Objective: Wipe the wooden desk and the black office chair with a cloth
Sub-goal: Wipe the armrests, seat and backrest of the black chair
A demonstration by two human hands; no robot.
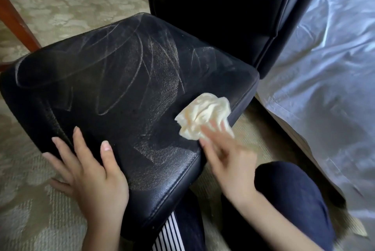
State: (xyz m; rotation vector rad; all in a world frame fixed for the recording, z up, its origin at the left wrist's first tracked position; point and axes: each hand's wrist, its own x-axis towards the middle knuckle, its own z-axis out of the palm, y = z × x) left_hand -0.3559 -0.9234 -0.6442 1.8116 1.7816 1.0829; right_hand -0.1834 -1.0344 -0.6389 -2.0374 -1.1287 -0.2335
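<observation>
The crumpled cream cloth is sitting on the right-hand side of the black chair seat, right up against the stitched side edge. Your right hand is reaching in from below it with the fingertips lying over the cloth's near edge. That hand is pretty blurred, so honestly I can't tell if you're pinching the cloth or just pressing on it. Your left hand is resting on the seat's near corner, fingers straight and spread apart, thumb on top of the leather. The seat is showing lots of pale curved streaks across a dusty grey film. The chair's backrest is rising behind it. Your knee in dark blue fabric is poking in at lower right, over patterned beige carpet. A plastic sheet is draping something on the right, and a reddish wooden leg is slanting in at far left.
</observation>
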